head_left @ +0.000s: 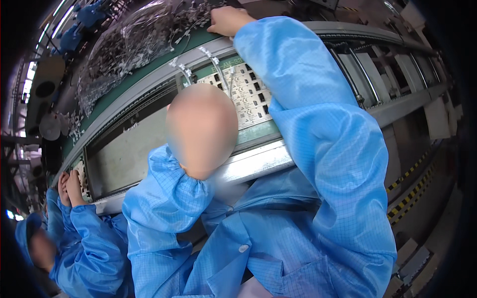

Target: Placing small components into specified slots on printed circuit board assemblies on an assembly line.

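My left hand [202,131] is over the near side of a panel of white boards [248,97] with black parts on the conveyor. A blur covers that hand, so its fingers and anything in them cannot be made out. Just beyond it, short cables with white connectors [212,57] stick up at the panel's far edge. My right arm stretches across the conveyor. At the far bench, my right hand [230,21] has its fingers curled, beside a heap of dark cables with white connectors [144,35]. What those fingers hold, if anything, is hidden.
Clear plastic wrap [107,64] lies around the cable heap on the green bench. The conveyor's metal rail [258,161] runs in front of me. At the lower left, a co-worker in blue [92,248] has both hands at the line. Yellow-black floor tape [410,198] shows at right.
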Available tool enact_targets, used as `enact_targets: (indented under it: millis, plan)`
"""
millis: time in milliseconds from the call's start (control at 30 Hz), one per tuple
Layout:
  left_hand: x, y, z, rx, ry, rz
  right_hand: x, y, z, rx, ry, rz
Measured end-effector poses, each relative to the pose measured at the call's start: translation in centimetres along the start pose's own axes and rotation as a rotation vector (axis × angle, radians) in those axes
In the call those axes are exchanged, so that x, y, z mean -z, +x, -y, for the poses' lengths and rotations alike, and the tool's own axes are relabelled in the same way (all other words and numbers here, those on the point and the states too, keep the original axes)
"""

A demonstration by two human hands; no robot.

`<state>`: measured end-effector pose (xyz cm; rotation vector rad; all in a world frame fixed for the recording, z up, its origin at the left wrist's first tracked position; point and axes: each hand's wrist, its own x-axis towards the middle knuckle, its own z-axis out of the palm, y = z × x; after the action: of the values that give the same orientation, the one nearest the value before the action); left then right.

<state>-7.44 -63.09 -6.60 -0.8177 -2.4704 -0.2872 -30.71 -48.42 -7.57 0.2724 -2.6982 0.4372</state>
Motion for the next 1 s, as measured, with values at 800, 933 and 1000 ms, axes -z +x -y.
enact_targets:
  millis: [800,933,1000]
  plan:
    - [0.2,0.4,-0.7,0.121,-0.017,0.106,0.8,-0.7,-0.1,-0.083,-0.089,0.062]
    - [0.1,0.3,-0.3,0.083,-0.036,0.098,0.2,-1.0,0.9,-0.156,-0.206,0.031]
    - [0.2,0.4,-0.3,0.069,-0.029,0.111,-0.2,-1.1,1.3,-0.215,-0.257,0.000]
